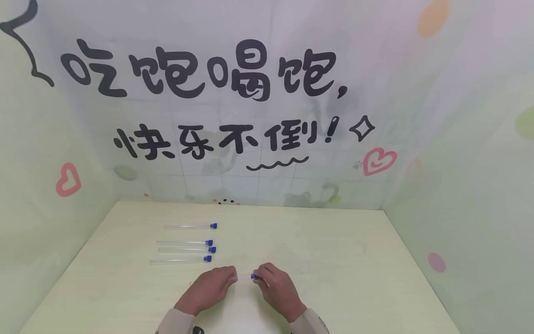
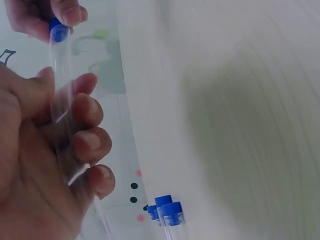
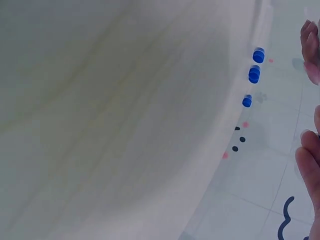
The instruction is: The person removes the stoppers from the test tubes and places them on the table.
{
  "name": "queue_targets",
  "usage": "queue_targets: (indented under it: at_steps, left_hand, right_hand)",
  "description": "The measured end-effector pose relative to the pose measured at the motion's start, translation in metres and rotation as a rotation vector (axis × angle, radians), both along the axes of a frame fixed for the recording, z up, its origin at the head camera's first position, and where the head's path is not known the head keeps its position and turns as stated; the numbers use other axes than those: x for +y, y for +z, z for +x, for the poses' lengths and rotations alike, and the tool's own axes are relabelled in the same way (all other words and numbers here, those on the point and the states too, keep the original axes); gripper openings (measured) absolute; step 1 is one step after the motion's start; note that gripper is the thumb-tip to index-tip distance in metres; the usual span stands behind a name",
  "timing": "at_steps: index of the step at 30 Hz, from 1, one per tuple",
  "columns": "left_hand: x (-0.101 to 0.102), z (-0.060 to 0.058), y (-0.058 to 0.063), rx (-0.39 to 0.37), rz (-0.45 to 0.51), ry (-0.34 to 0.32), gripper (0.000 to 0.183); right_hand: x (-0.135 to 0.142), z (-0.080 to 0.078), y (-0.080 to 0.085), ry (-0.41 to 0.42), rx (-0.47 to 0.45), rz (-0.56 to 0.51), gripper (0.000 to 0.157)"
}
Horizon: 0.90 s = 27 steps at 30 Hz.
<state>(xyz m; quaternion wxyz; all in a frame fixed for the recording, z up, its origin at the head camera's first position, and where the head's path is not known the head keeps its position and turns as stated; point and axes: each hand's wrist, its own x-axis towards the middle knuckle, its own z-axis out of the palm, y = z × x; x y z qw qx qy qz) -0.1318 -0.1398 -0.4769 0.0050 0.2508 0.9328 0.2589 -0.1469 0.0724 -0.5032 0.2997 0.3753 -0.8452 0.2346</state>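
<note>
Four blue-capped clear plastic tubes (image 1: 185, 227) down on pale worktop (image 1: 333, 260); fifth tube (image 2: 62, 57) not yet: left fingers (image 2: 91, 142) round it, right fingers (image 2: 67, 12) pinching blue cap (image 2: 59, 33)

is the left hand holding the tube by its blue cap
No, the left hand grips the tube along its clear body, while the right hand pinches the cap.

Pale wooden table (image 1: 342, 260); behind it, whitish back wall (image 1: 187, 23) with two rows of black Chinese lettering (image 1: 239, 139); wavy line (image 1: 277, 163) under lower row; pink smiling heart (image 1: 378, 162) below star outline (image 1: 362, 128); another heart (image 1: 68, 180) at left; purple oval (image 1: 436, 262) on right wall (image 1: 479, 208).
</note>
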Motion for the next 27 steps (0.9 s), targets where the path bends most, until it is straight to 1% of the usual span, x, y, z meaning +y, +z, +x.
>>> queue_targets:
  at_steps: [2,4,9,13,16,22,27]
  left_hand:
    - [0.001,0.001,0.001,0.049,-0.013,0.005,0.008]
    - [0.003,0.001,0.001,0.115,-0.023,0.006,0.004]
    - [0.006,0.002,0.001,0.294,-0.010,0.032,0.017]
    - [0.007,0.003,0.001,0.405,0.004,0.054,0.022]
    - [0.008,0.004,0.000,0.451,-0.002,0.074,0.023]
    - [0.009,0.003,-0.004,0.513,-0.039,0.126,0.023]
    - [0.009,0.002,-0.009,0.598,-0.042,0.170,0.026]
  right_hand:
    - [0.001,0.001,-0.001,-0.010,-0.029,-0.008,0.026]
    - [0.001,0.001,-0.002,-0.020,-0.047,-0.015,0.024]
    - [0.003,0.001,-0.005,-0.017,-0.064,-0.031,0.025]
    - [0.004,0.001,-0.004,-0.022,-0.092,-0.028,0.025]
    - [0.004,0.001,-0.003,-0.045,-0.111,-0.012,0.023]
    - [0.003,0.000,-0.004,-0.107,-0.092,0.004,0.021]
    - [0.006,0.001,-0.001,-0.134,-0.107,0.001,0.020]
